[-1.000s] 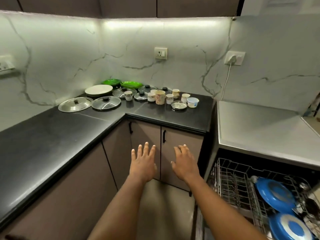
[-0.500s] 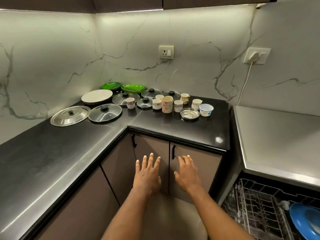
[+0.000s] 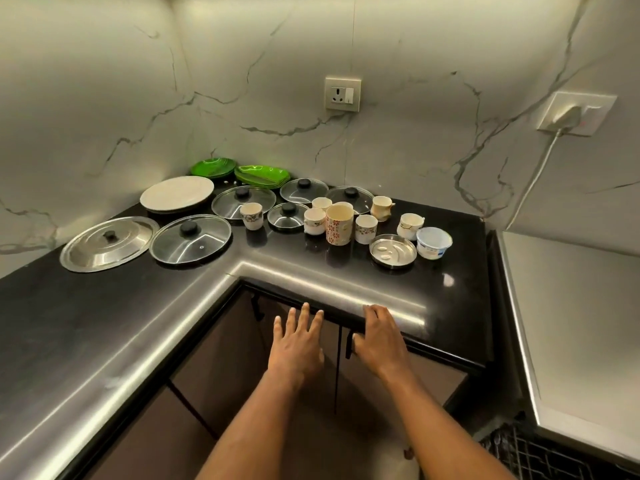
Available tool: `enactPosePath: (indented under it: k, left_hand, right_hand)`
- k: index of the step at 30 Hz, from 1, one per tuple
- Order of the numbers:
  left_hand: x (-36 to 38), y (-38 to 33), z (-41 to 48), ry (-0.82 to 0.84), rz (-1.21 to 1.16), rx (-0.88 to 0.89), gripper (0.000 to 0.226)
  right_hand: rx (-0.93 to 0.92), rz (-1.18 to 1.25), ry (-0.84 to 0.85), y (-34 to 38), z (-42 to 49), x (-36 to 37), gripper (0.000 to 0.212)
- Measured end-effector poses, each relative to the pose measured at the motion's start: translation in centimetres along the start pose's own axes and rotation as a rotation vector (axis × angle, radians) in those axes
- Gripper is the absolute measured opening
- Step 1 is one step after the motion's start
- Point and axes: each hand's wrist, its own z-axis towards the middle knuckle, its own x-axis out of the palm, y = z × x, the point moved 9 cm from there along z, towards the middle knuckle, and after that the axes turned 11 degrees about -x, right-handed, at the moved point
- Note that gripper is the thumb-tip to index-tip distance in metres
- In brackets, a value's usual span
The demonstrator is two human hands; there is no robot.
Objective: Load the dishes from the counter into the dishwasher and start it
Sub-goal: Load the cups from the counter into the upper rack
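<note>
Around the floral mug [image 3: 339, 225] on the black surface [image 3: 104, 306] stand cups [image 3: 366, 229], glass lids [image 3: 190, 239] and plates [image 3: 176, 194]. Nearer than the mug, the left hand [image 3: 298, 344] spreads empty fingers [image 3: 304, 315]; the right hand [image 3: 379, 336] rests relaxed fingers at the surface's edge. Rightward, the dishwasher rack [image 3: 540, 455] is mostly cut off.

there's the bare left hand [image 3: 298, 344], slim fingers, nails cut short and catching the light; the bare right hand [image 3: 379, 341] beside it, knuckles plain to see; both forearms [image 3: 263, 420] uncovered all the way to the bottom edge.
</note>
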Motion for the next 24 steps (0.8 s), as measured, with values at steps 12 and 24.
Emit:
enactPosePath:
  k: [12,24]
  left_hand:
    - [-4.9,0.4,14.2,-0.037,-0.020,0.125,0.073]
    - [-4.2,2.8,24.1,0.154,0.062,0.189,0.090]
  right_hand:
    - [0.118,0.047,-0.006,0.1,12.6,0.7,0.068]
    - [0.339,0.298,-0.108,-0.7,21.1,3.4,0.085]
